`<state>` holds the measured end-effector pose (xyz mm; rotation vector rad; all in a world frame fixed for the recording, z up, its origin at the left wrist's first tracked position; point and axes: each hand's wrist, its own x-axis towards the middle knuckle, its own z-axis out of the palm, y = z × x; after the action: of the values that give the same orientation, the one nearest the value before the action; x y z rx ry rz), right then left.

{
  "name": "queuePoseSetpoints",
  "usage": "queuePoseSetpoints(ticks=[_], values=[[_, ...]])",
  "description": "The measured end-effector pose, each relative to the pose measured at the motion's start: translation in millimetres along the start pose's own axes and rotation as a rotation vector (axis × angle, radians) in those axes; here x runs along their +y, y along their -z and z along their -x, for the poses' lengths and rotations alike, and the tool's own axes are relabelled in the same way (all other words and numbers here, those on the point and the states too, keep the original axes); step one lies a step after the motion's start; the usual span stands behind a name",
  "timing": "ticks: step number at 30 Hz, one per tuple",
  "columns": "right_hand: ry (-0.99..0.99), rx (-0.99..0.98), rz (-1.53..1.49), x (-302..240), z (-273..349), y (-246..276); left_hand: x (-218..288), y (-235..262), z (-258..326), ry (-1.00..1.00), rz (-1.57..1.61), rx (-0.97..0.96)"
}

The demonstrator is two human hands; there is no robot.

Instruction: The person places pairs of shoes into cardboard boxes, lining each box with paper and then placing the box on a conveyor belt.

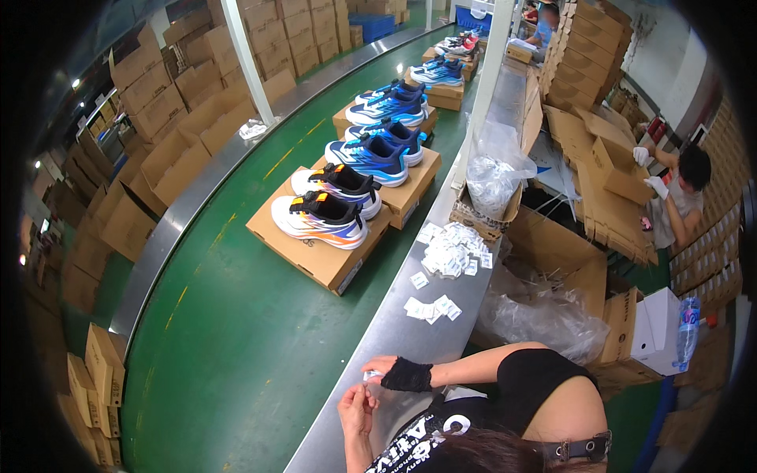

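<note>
My right hand (383, 367), with a black knitted wristband (407, 374), has its fingers closed on a small white packet (371, 376) above the metal ledge (394, 339). Just below it my left hand (357, 407) is pinched with its fingertips close to the packet; what they hold, if anything, is too small to make out. Farther along the ledge lie a few loose white packets (433, 308) and a larger heap of packets (453, 251). On the green conveyor belt (236, 347), a pair of white, orange and purple sneakers (319, 221) stands on a brown shoebox (315, 264).
Blue sneakers (374, 158) on more shoeboxes line the belt beyond. Beside the ledge are a clear plastic bag (493, 185) in a carton, an open carton (552, 244) with plastic film, and a water bottle (688, 335). A gloved co-worker (682, 197) handles cardboard at right.
</note>
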<state>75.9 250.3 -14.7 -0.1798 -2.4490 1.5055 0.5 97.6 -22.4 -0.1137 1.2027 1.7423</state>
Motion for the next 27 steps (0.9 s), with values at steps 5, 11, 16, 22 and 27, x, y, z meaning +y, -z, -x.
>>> queuePoseSetpoints(ticks=[5, 11, 16, 22, 27], values=[[0.073, -0.062, -0.078, -2, -1, 11, 27, -55, 21, 0.042, 0.078, 0.164], [0.039, 0.065, 0.01, 4, -1, -1, 3, -4, 4, -0.002, 0.076, -0.014], [0.117, 0.154, 0.873, 53, 3, 53, 7, 7, 7, -0.026, 0.026, 0.301], [0.647, 0.407, 0.929, -6, -134, 146, -4, 47, 37, -0.054, -0.043, 0.468], [-0.149, -0.122, 1.084, -6, -228, 225, -5, 51, 51, -0.116, 0.011, 0.557]])
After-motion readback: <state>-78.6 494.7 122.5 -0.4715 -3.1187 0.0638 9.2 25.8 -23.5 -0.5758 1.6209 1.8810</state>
